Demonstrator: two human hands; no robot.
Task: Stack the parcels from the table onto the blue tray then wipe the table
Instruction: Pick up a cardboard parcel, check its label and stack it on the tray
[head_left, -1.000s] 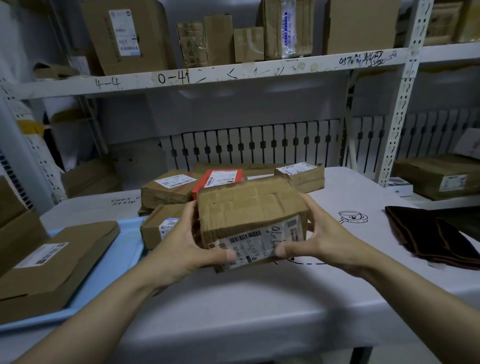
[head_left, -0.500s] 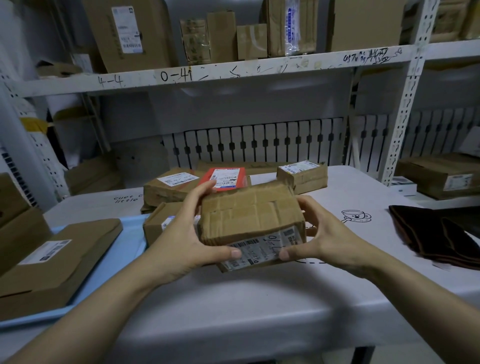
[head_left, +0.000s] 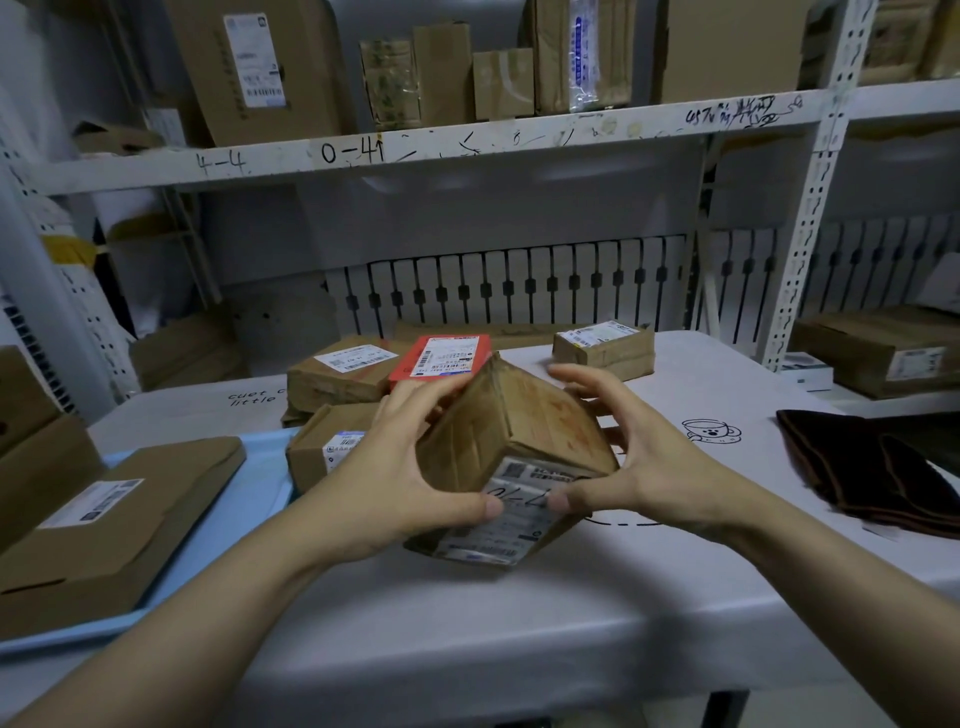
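Observation:
Both hands hold a taped brown parcel above the white table, tilted with one corner pointing up and its white label facing me. My left hand grips its left side, my right hand its right side. The blue tray lies at the left with a flat brown parcel on it. A small brown parcel sits at the tray's right edge, partly hidden by my left hand. Behind are a brown parcel, a red parcel and another brown parcel.
A dark folded cloth lies on the table at the right. White metal shelving with more boxes stands behind the table. A cardboard box stands at the far left beside the tray.
The held parcel has been turned in my hands from lying level to tilted with a corner up. My fingers have shifted around it. The other parcels have not moved.

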